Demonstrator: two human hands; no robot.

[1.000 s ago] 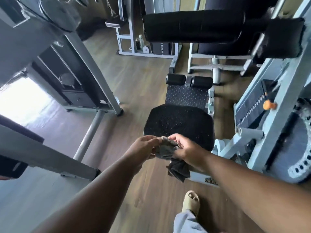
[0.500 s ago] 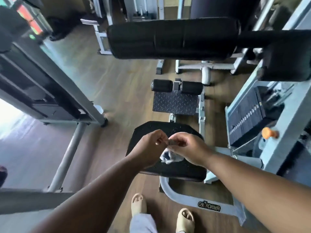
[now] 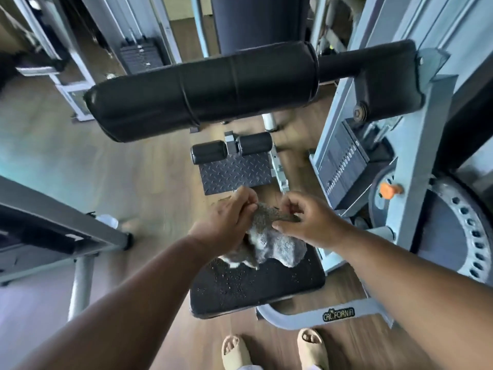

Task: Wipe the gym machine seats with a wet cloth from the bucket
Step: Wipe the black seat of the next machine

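A grey cloth hangs spread between my two hands, its lower part lying on the black speckled seat of the gym machine. My left hand pinches the cloth's upper left edge. My right hand pinches its upper right edge. Both hands are above the far half of the seat. No bucket is in view.
A long black roller pad crosses above the seat. Beyond the seat lie a checkered footplate and two small rollers. The weight stack and an orange pin knob stand right. My sandalled feet stand by the frame.
I have stepped closer, so the seat is now right under my hands. The bunched cloth has been pulled apart and opened out, and its lower part now rests on the seat.
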